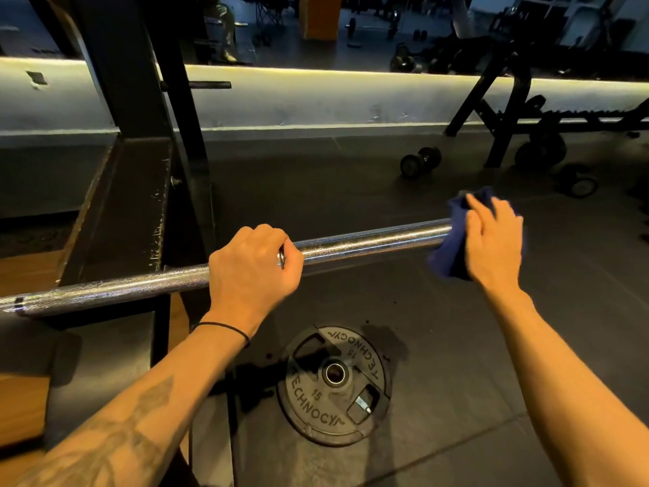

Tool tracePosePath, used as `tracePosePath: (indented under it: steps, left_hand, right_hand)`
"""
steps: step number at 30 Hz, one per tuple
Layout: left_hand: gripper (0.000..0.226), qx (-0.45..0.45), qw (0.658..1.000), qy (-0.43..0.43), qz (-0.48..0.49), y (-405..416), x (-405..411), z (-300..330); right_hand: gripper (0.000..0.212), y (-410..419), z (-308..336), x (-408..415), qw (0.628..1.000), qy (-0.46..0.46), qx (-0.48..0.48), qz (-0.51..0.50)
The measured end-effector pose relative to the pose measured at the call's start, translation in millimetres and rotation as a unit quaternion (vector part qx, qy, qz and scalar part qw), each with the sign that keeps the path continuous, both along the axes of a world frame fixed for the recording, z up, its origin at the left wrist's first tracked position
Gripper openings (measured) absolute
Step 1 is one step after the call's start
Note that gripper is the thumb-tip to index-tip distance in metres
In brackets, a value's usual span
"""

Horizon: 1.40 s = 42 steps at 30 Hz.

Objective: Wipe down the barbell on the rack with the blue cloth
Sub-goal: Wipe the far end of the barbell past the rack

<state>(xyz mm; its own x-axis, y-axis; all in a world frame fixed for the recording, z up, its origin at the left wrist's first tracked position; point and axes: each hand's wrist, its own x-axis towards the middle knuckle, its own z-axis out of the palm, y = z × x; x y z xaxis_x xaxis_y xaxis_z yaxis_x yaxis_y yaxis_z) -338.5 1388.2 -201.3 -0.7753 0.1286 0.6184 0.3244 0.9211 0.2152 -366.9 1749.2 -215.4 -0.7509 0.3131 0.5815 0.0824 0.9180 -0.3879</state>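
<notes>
Mid-wipe, I'd say: your right hand wraps the blue cloth round the barbell, left hand gripping the bar, everything leftward probably still to do.

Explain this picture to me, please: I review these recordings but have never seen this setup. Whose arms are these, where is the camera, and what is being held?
There is no machine here. A person wears one wide-angle camera on the head, looking forward and down, so both arms reach in from the bottom edge. The left hand curls round a steel barbell, which runs across the picture and sits on a black rack at the left. The right hand presses a blue cloth wrapped round the bar further to the right, for wiping. Below, a black weight plate marked 15 lies flat on the dark gym floor. Farther back, a dumbbell lies on the floor near a bench frame.
</notes>
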Motion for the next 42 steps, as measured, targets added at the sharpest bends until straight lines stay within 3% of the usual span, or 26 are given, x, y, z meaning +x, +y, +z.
tracePosePath:
  steps: [2,4,8,11,13,16,18,21,26,30,32,35,37,39,42]
  left_hand:
    - [0.033,0.002,1.000,0.001,-0.001,-1,0,-1]
    - [0.033,0.003,1.000,0.003,-0.003,0,0,-1]
    - [0.031,-0.001,1.000,0.006,-0.002,0,-1,0]
    - [0.030,-0.006,1.000,0.009,-0.004,-1,0,-1]
    - [0.031,-0.008,1.000,0.006,-0.006,0,0,0]
    - [0.033,-0.007,1.000,0.005,-0.005,0,0,-1]
    - [0.033,-0.006,1.000,0.012,-0.005,0,0,-2]
    - [0.033,-0.004,1.000,0.013,-0.001,0,-1,-2]
    - [0.030,-0.002,1.000,0.020,-0.002,-1,-2,-4]
    - [0.028,-0.007,1.000,0.021,0.000,0,-1,-5]
    - [0.029,-0.005,1.000,0.018,-0.003,0,-2,-4]
    - [0.028,0.001,1.000,0.022,-0.001,0,-2,-6]
    - [0.027,0.006,0.999,0.031,-0.006,0,-3,-8]
    - [0.027,0.008,0.999,0.032,-0.006,0,-3,-8]
    - [0.029,0.004,1.000,0.029,0.000,1,-3,-7]
  right_hand:
    - [0.056,-7,3,-5,0.993,0.005,-0.098,-0.061]
    - [0.050,-42,0,0,0.988,0.030,-0.130,-0.073]
    - [0.045,-121,-22,35,0.996,0.047,-0.014,0.078]
    - [0.045,-103,-23,44,0.975,0.031,0.085,0.203]
    - [0.046,-62,-18,32,0.979,0.024,0.111,0.170]
    - [0.055,-15,-7,16,0.999,0.000,-0.035,0.015]
    - [0.058,-16,-4,10,0.994,-0.011,-0.096,-0.050]
    - [0.056,-58,-5,10,0.995,0.006,-0.081,-0.062]
    - [0.041,-175,-24,47,0.992,0.054,0.001,0.113]
    - [0.041,-142,-19,41,0.968,0.048,0.110,0.222]
    - [0.042,-92,-17,28,0.977,0.043,0.120,0.172]
    - [0.048,-46,-17,22,0.999,0.037,-0.005,0.019]
    - [0.051,-61,-22,19,0.994,0.042,-0.087,-0.052]
    - [0.050,-96,-21,18,0.988,0.066,-0.123,-0.064]
    - [0.042,-160,-20,27,0.996,0.079,-0.049,0.015]
